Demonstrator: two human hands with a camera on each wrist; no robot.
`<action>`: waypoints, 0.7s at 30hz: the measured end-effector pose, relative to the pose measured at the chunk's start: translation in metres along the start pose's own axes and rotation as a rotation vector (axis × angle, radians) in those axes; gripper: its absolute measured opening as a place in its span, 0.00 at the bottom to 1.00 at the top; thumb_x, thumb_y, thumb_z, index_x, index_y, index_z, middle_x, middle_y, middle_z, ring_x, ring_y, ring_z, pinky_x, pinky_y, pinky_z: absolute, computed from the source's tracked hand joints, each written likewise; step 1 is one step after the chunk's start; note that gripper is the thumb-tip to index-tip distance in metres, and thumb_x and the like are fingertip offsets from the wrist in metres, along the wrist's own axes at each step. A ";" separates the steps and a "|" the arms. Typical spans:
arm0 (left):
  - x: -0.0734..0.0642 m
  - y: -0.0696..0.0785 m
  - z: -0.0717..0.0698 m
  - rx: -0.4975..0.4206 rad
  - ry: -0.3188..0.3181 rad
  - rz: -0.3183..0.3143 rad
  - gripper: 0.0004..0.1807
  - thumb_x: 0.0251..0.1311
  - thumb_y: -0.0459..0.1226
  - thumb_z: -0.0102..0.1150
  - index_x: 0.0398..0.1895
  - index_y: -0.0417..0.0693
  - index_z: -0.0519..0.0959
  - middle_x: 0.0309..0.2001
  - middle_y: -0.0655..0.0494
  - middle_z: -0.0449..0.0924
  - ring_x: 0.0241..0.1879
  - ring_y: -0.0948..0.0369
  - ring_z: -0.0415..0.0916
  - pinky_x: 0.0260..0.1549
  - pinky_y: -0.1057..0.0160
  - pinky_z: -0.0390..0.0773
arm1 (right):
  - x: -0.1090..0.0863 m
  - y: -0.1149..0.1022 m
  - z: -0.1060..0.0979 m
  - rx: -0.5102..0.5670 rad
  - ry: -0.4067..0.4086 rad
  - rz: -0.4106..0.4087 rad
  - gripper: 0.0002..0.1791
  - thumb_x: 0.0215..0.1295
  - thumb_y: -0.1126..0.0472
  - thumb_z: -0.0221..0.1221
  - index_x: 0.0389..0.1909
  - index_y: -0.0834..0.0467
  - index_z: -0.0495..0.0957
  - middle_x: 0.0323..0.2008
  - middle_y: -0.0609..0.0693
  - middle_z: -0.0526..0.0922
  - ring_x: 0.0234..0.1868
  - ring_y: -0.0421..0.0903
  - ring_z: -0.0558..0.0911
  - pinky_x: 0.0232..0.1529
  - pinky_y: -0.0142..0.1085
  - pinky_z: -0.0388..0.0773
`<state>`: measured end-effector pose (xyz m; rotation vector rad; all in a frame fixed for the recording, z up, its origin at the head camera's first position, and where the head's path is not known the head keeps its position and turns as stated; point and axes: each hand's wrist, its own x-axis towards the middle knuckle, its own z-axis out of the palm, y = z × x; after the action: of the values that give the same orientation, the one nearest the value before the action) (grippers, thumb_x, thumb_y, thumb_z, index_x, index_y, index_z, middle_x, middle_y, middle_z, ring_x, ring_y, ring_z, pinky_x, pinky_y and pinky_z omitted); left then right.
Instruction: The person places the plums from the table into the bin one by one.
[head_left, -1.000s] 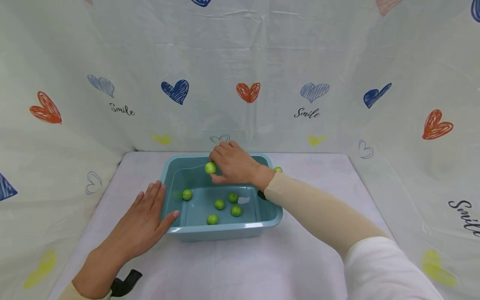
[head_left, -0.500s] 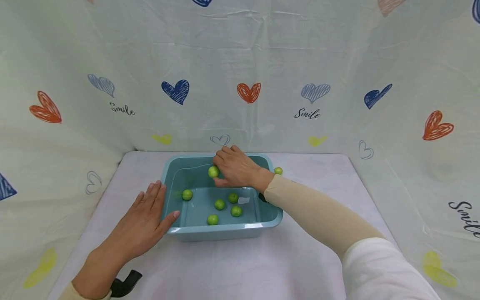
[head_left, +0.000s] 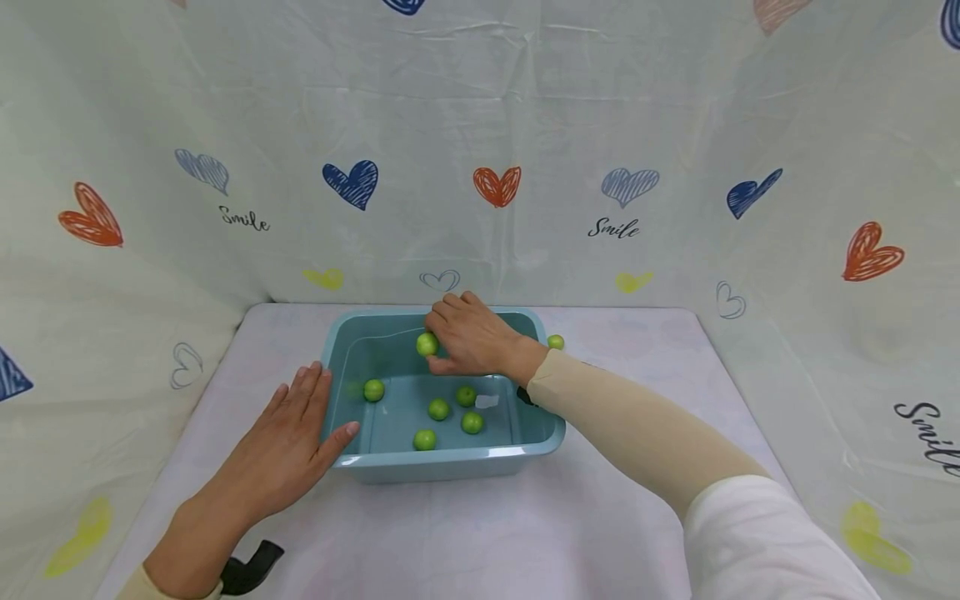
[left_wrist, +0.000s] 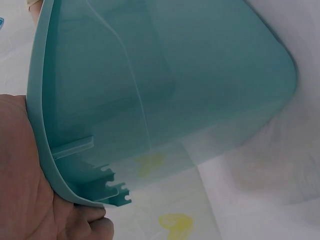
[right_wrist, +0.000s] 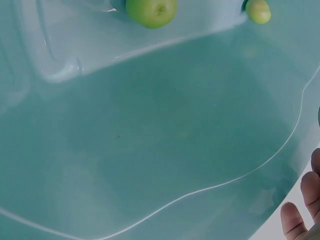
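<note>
A blue-green plastic basin [head_left: 450,454] stands on the table, with several small round green fruits inside, among them one fruit [head_left: 373,390] at the left. My left hand [head_left: 281,446] rests along the basin's left side with straight fingers, its thumb over the near corner. In the left wrist view, that hand [left_wrist: 25,185] touches the rim. Reaching across the basin, my right hand [head_left: 480,335] holds a green fruit [head_left: 427,344] between thumb and fingers near the far wall. In the right wrist view only some fingertips [right_wrist: 311,190] show at the right edge.
Beyond the basin's right side lies another green fruit [head_left: 556,342], partly hidden by the right arm. A pale cloth covers the table [head_left: 450,542]. Behind and at both sides hangs a sheet [head_left: 555,125] printed with hearts.
During the first half second my right hand moved slightly right and toward me with the fruit. Since then it has stayed almost still. My left hand has not moved.
</note>
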<state>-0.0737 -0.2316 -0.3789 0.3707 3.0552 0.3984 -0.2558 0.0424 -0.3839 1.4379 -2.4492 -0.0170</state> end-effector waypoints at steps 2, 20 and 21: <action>0.000 0.000 0.000 0.000 -0.001 -0.001 0.50 0.79 0.60 0.48 0.82 0.27 0.49 0.83 0.28 0.46 0.83 0.34 0.45 0.77 0.31 0.52 | 0.000 0.000 0.000 -0.009 -0.007 0.003 0.20 0.70 0.40 0.59 0.45 0.53 0.78 0.39 0.48 0.79 0.40 0.48 0.73 0.44 0.42 0.67; 0.000 0.001 0.000 0.008 -0.010 -0.007 0.51 0.79 0.61 0.47 0.82 0.27 0.49 0.83 0.28 0.46 0.82 0.34 0.46 0.77 0.30 0.53 | -0.002 0.001 0.000 -0.037 -0.008 0.020 0.22 0.69 0.38 0.61 0.48 0.53 0.80 0.43 0.48 0.82 0.43 0.48 0.76 0.46 0.42 0.69; 0.000 0.001 0.000 0.006 -0.011 -0.007 0.51 0.79 0.61 0.47 0.82 0.27 0.49 0.83 0.28 0.46 0.82 0.34 0.46 0.77 0.30 0.53 | -0.002 0.001 -0.001 -0.032 -0.009 0.025 0.22 0.69 0.39 0.60 0.49 0.53 0.80 0.44 0.48 0.82 0.44 0.48 0.76 0.46 0.42 0.70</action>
<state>-0.0737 -0.2306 -0.3786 0.3615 3.0467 0.3861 -0.2558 0.0447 -0.3828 1.3967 -2.4621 -0.0571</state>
